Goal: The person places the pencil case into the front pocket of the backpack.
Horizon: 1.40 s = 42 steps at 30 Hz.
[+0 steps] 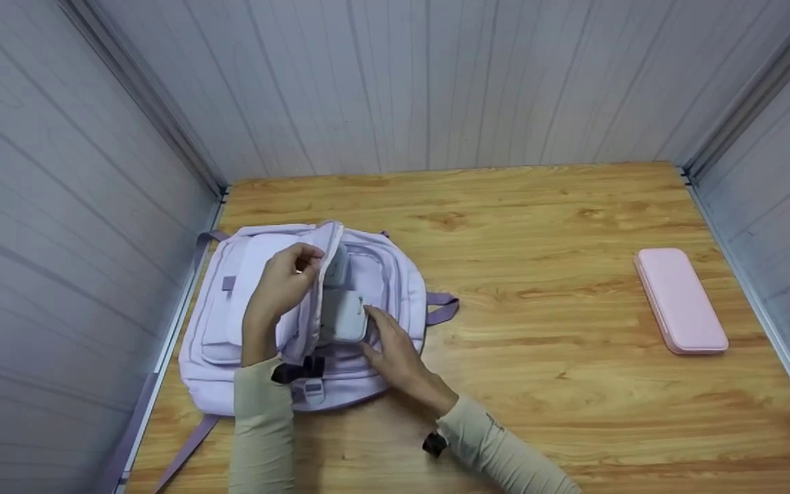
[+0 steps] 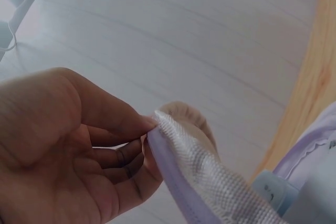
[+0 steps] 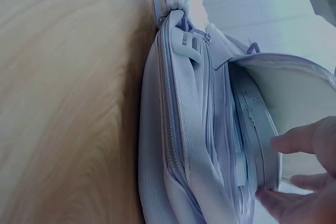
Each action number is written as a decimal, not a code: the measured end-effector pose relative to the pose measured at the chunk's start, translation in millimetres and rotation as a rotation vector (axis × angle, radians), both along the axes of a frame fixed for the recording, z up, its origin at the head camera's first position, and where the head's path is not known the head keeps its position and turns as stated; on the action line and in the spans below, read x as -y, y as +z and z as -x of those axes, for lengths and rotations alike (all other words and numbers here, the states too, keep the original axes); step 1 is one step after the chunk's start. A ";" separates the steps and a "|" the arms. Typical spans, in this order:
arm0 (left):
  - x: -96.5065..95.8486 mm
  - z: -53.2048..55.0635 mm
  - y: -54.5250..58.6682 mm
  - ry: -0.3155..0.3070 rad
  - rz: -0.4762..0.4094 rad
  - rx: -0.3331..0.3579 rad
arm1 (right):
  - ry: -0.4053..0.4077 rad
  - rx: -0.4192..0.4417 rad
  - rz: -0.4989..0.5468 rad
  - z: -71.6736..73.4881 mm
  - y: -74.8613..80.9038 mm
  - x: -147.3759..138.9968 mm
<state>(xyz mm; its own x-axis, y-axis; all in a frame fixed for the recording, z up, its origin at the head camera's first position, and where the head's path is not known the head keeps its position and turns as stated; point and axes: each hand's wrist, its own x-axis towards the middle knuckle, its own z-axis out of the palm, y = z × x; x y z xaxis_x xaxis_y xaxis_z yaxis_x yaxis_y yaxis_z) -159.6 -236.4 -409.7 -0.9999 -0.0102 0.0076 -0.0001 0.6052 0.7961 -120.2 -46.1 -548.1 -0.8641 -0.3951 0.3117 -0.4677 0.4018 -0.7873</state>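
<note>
A pale lilac backpack [image 1: 223, 319] lies flat on the wooden table with its front pocket open. My left hand [image 1: 281, 285] pinches the edge of the pocket flap [image 2: 191, 163] between thumb and fingers, holding it raised. Partly inside the pocket is a pale blue-grey zippered case [image 1: 348, 315], its inner end hidden behind the flap. Around the case's outer end, my right hand [image 1: 395, 350] grips with thumb and fingers; the right wrist view shows the fingertips [image 3: 283, 142] on it. Another light blue item [image 1: 336, 266] sits deeper in the pocket, mostly covered.
A pink oblong case [image 1: 683, 302] lies at the table's right side. Purple straps [image 1: 189, 449] trail from the bag's left, and a purple loop [image 1: 443, 309] sticks out on its right. Pale panel walls [image 1: 436, 89] enclose the table [image 1: 539, 288] at the back and both sides.
</note>
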 end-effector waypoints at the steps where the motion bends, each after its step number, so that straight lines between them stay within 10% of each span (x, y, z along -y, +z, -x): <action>1: -0.3 0.3 0.3 -0.001 0.005 -0.003 | 0.010 -0.001 0.016 1.1 0.3 -0.2; 16: -4.2 2.6 2.7 -0.010 0.004 -0.006 | 0.255 0.252 0.355 5.4 21.0 15.9; 22: -5.3 2.3 4.2 -0.031 -0.001 0.000 | 0.319 0.292 0.334 5.6 33.9 22.8; 42: 5.6 -0.1 3.7 0.039 -0.032 0.010 | 0.219 0.317 0.341 13.5 38.1 5.0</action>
